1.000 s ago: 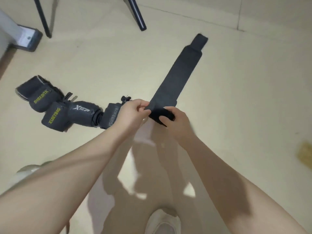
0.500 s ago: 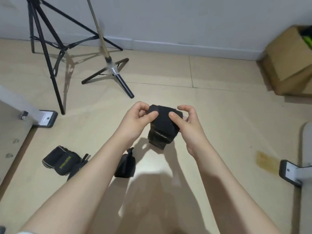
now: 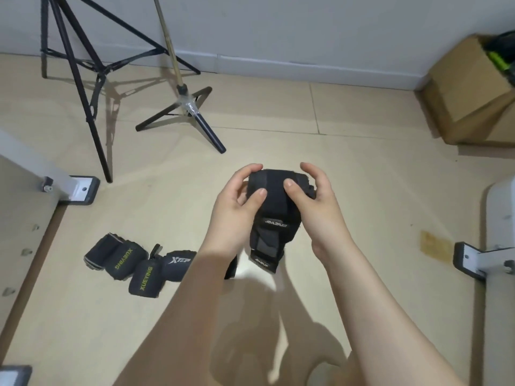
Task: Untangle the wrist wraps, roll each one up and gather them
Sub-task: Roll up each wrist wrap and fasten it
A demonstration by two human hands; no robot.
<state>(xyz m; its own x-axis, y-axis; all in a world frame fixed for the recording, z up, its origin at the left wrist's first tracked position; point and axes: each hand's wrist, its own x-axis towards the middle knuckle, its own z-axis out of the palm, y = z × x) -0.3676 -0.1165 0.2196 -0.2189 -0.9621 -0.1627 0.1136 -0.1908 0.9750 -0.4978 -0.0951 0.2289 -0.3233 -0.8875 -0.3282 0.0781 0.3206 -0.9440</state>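
Both hands hold a black wrist wrap (image 3: 274, 207) in the air above the floor (image 3: 362, 176): left hand (image 3: 237, 207) and right hand (image 3: 315, 201) fingers clamped round its rolled top, loose end hanging below the thumbs. Rolled wraps (image 3: 133, 263) lie on the floor, lower left of the fingers.

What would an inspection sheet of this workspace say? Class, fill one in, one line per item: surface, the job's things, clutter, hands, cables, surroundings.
Surface: beige floor, shadows of the arms on it.
Job's things: black wrist wrap held above the floor, mostly rolled, its tail end hanging down; rolled wraps lie grouped on the floor at left.
Clutter: brownish patch on the floor at right.
Hands: left hand and right hand both grip the wrap, thumbs on its near face.
Cables: nothing seen.
Surroundings: black tripod, a second stand, cardboard box, grey wall, white frame feet at both sides.
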